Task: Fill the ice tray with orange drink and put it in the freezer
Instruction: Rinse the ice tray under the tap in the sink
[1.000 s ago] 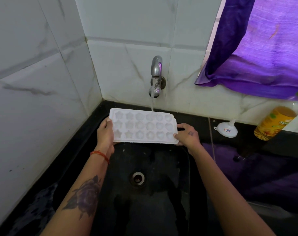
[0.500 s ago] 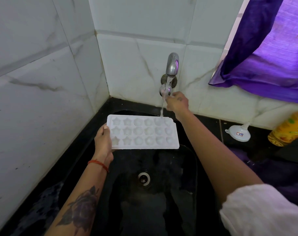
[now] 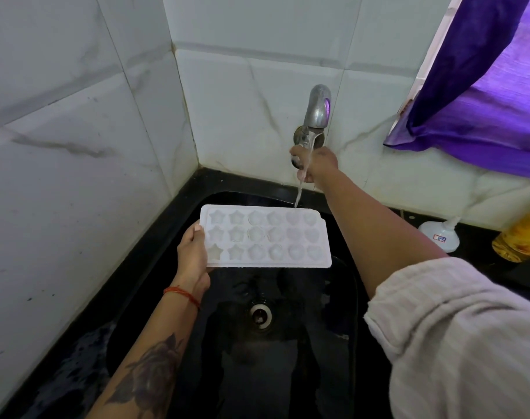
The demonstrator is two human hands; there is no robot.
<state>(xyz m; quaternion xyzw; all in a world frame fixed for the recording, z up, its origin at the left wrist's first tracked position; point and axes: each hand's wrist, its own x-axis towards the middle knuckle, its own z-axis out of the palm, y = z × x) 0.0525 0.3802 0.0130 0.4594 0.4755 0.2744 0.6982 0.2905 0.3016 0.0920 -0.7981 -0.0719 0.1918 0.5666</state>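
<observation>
In the head view, the white ice tray (image 3: 265, 237) is held level over the black sink (image 3: 345, 297), carried at its left short edge alone by the left hand (image 3: 194, 255), whose thumb is laid on the rim with the fingers curled beneath; the grip of that hand is thus closed on the tray. The right hand (image 3: 316, 164) is raised to the tap (image 3: 316, 111) on the tiled wall, its fingers curled about the valve beneath the spout, so its grip is closed on the tap, and a thin stream of water (image 3: 300, 192) is seen falling onto the tray's far right corner. No orange drink is seen in the star and round cups; whether water has collected in them cannot be told. From here, the unsupported right end could be dipped by the falling stream, since the tray is held at one edge only, and it could be tipped into the sink. Should the valve be turned the wrong way, water would likely be splashed off the tray. Water left in the cups would dilute the drink. On the worktop to the right, a white funnel (image 3: 439, 237) and a bottle (image 3: 522, 237) of yellow-orange liquid are set well apart from the tray, close enough to the right elbow to be knocked.
</observation>
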